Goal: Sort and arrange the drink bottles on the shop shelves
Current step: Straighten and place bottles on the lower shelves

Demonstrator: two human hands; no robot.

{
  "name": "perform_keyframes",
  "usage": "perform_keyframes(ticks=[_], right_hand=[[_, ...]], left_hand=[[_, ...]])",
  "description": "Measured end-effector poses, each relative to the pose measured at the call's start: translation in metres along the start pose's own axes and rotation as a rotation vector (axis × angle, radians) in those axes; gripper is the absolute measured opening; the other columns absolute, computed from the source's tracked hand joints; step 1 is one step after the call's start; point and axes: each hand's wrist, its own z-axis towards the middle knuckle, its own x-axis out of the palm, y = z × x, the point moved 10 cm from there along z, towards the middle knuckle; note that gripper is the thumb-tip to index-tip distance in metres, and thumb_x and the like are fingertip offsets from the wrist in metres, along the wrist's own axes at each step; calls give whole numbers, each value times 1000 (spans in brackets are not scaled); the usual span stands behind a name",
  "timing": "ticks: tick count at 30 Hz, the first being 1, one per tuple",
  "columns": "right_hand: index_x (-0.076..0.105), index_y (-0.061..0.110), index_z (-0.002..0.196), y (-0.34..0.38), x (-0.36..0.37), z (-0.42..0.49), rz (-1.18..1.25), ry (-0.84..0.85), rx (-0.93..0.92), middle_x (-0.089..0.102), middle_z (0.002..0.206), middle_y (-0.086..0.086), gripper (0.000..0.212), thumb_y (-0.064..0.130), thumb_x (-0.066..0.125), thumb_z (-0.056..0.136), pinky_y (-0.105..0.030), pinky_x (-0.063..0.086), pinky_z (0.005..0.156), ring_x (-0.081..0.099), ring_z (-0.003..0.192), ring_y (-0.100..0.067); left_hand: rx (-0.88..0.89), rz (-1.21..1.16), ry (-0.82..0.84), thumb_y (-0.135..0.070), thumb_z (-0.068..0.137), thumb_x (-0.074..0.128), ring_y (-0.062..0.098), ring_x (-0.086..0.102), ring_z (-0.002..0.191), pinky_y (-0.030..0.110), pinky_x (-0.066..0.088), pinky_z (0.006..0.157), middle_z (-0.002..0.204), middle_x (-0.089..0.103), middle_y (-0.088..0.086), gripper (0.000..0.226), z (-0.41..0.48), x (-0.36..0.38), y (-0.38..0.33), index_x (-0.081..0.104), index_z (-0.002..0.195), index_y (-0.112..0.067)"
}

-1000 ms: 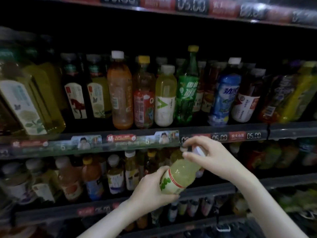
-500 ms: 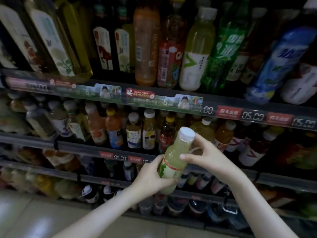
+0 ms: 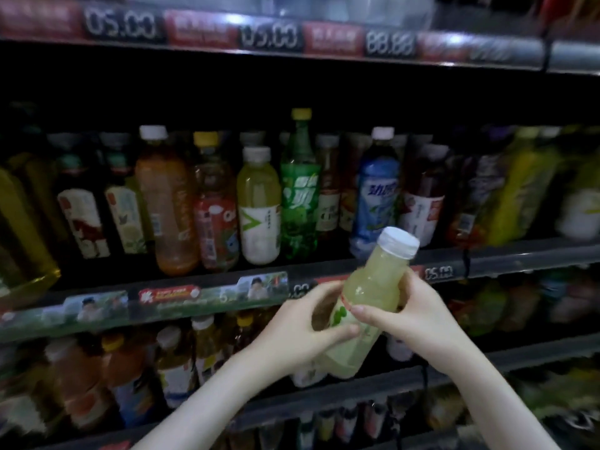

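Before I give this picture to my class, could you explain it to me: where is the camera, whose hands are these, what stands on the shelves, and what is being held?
There is no machine here. A person wears a wide-angle camera on the head, so the one picture looks forward and down at their own hands. The left hand and the right hand both grip a pale yellow-green bottle with a white cap. It is tilted, cap up and to the right, in front of the shelves. Behind it, a shelf carries a row of upright drinks, among them an orange bottle, a green bottle and a blue bottle. Price tags run along the shelf edges.
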Motion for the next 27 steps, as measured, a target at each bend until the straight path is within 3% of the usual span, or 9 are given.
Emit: perform_keyframes(ticks=[4, 7, 11, 14, 17, 19, 22, 27], right_hand=[[62, 30, 104, 21, -69, 1, 54, -275, -106, 72, 95, 15, 50, 31, 85, 60, -25, 51, 78, 67, 89, 1], [59, 34, 102, 28, -111, 3, 63, -395, -163, 69, 97, 15, 47, 29, 84, 63, -21, 47, 76, 64, 89, 5], [57, 35, 104, 25, -153, 13, 71, -467, -229, 67, 101, 14, 53, 42, 79, 56, -21, 47, 79, 63, 93, 3], [56, 33, 106, 19, -178, 25, 65, -438, -247, 66, 101, 12, 53, 39, 80, 59, -21, 47, 78, 63, 92, 3], [55, 35, 100, 11, -201, 36, 37, -408, -272, 65, 97, 14, 46, 27, 84, 65, -17, 45, 74, 61, 87, 8], [54, 37, 100, 2, -215, 41, 20, -395, -280, 65, 97, 16, 47, 27, 84, 66, -19, 46, 76, 61, 88, 8], [54, 38, 104, -9, -237, 46, 24, -377, -287, 65, 100, 16, 51, 34, 83, 63, -22, 48, 79, 61, 91, 4], [53, 39, 101, -19, -262, 50, 61, -370, -300, 64, 98, 17, 50, 37, 81, 60, -15, 46, 71, 60, 89, 10]], left_hand=[[184, 165, -115, -41, 94, 56, -6, 40, 127, 22, 39, 105, 140, 40, -24, 59, 28, -14, -57, 27, 144, -48], [267, 272, -257, -35, 98, 49, -2, 38, 127, 14, 35, 96, 145, 35, -20, 57, 49, -16, -82, 22, 147, -45], [276, 373, -472, -33, 98, 50, 8, 33, 130, 13, 32, 86, 149, 26, -8, 65, 80, -6, -96, 11, 150, -44], [322, 497, -666, -22, 94, 59, 23, 45, 118, 18, 37, 81, 132, 38, 8, 65, 92, 7, -117, 27, 150, -29], [424, 543, -717, -13, 91, 61, 26, 54, 103, 22, 44, 75, 120, 47, 10, 64, 116, 36, -135, 34, 148, -23], [402, 514, -684, -14, 93, 57, 29, 50, 115, 32, 49, 85, 131, 44, 14, 66, 138, 55, -139, 26, 151, -26], [263, 490, -631, -27, 99, 48, 34, 35, 132, 38, 40, 102, 147, 29, 19, 73, 171, 74, -134, -2, 151, -36], [50, 509, -638, -41, 94, 54, 38, 43, 125, 40, 43, 98, 145, 28, 21, 97, 204, 80, -118, -35, 133, -42]])
